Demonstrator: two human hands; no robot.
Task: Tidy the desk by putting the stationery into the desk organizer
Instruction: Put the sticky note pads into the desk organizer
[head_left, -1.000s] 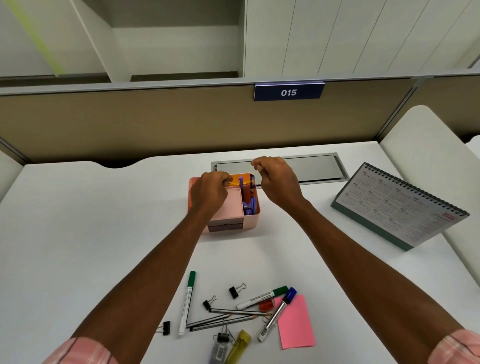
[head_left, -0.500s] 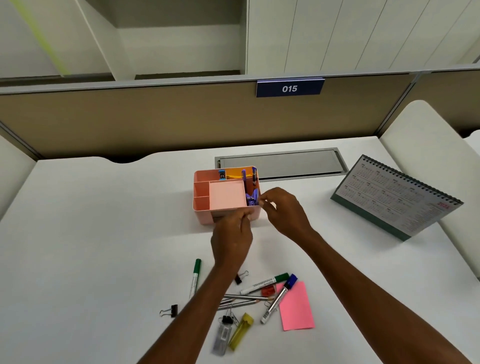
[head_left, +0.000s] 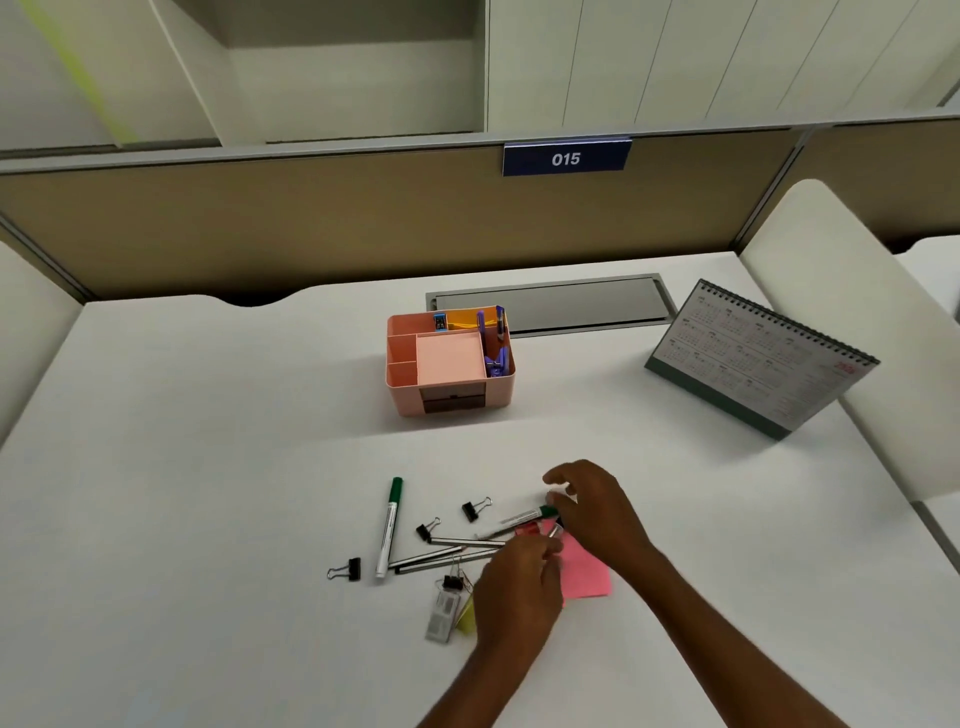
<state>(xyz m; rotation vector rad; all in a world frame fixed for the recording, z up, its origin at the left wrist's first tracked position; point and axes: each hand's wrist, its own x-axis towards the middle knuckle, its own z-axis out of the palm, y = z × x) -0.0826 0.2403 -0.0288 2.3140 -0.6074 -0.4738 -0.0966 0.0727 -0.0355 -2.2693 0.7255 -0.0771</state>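
The pink desk organizer (head_left: 406, 401) stands mid-desk with a purple pen, a blue clip and orange notes inside. Loose stationery lies nearer me: a green marker (head_left: 388, 525), a second green-capped marker (head_left: 511, 519), two thin pens (head_left: 457, 543), binder clips (head_left: 475, 509), a pink sticky note (head_left: 589, 574), a small red item (head_left: 525, 530), a grey staple box (head_left: 442, 616) and a yellow item (head_left: 467, 619). My left hand (head_left: 519, 592) is curled around the blue marker, whose silver barrel (head_left: 555, 530) pokes out at its fingertips. My right hand (head_left: 597, 512) hovers with fingers spread over the green-capped marker's cap.
A desk calendar (head_left: 753, 364) stands at the right. A grey cable-tray cover (head_left: 571, 306) is set into the desk behind the organizer. A tan divider panel (head_left: 260, 228) with a "015" label closes off the back. White chair backs flank the desk.
Both hands have pulled back from the organizer to the pile of stationery near me. The left hand has closed on the blue marker; the right has spread over the green-capped marker.
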